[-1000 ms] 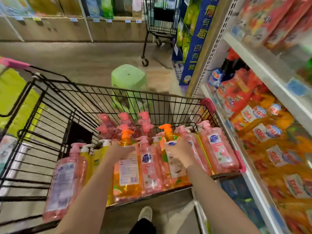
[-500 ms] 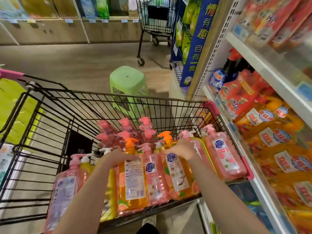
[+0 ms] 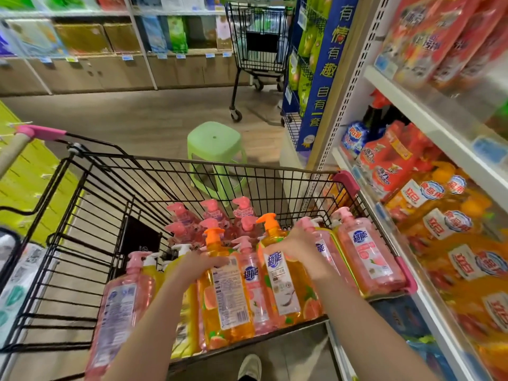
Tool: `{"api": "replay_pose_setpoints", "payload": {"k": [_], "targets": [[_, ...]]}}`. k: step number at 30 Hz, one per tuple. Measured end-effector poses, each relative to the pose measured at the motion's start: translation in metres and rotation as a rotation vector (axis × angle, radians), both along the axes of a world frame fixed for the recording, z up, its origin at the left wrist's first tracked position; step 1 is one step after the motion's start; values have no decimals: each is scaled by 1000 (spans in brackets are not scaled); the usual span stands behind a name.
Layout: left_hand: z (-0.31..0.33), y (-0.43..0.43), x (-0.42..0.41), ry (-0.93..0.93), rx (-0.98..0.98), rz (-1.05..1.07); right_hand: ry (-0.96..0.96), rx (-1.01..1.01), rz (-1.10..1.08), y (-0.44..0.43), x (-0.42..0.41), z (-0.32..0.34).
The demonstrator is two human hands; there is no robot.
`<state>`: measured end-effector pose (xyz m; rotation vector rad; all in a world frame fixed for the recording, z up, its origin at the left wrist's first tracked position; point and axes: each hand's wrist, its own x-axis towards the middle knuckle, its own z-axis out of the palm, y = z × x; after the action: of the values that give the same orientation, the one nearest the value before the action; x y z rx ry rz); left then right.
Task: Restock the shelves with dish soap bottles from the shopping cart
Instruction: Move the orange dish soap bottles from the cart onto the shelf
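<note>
Left hand (image 3: 202, 264) and right hand (image 3: 292, 244) work apart, lower centre. Shelf (image 3: 428, 127) fills the right edge. Cart (image 3: 115, 171) sits beside it, holding the soap. Each hand clamps an orange one: left bottle (image 3: 225, 303), right bottle (image 3: 286, 292). Pickup, seemingly; next, lift both clear of the rim.

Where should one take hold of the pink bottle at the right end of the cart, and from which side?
Probably at the narrow neck under its pump, coming from above. The pink bottle leans packed between another bottle and the cart wall, so its sides are blocked and only the top stands free.
</note>
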<state>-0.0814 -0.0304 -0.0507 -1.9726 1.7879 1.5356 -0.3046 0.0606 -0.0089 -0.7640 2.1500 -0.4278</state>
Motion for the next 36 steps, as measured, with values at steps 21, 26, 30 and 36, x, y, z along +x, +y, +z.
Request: {"api": "replay_pose_setpoints", "payload": {"k": [21, 26, 30, 36], "targets": [[170, 195, -9, 329, -934, -220, 297, -855, -266, 237, 8, 94], [147, 256, -14, 389, -868, -419, 296, -722, -396, 326, 22, 54], [113, 299, -22, 412, -741, -624, 431, -552, -549, 398, 51, 21], [67, 366, -26, 391, -639, -1040, 509, -377, -890, 508, 130, -28]]}}
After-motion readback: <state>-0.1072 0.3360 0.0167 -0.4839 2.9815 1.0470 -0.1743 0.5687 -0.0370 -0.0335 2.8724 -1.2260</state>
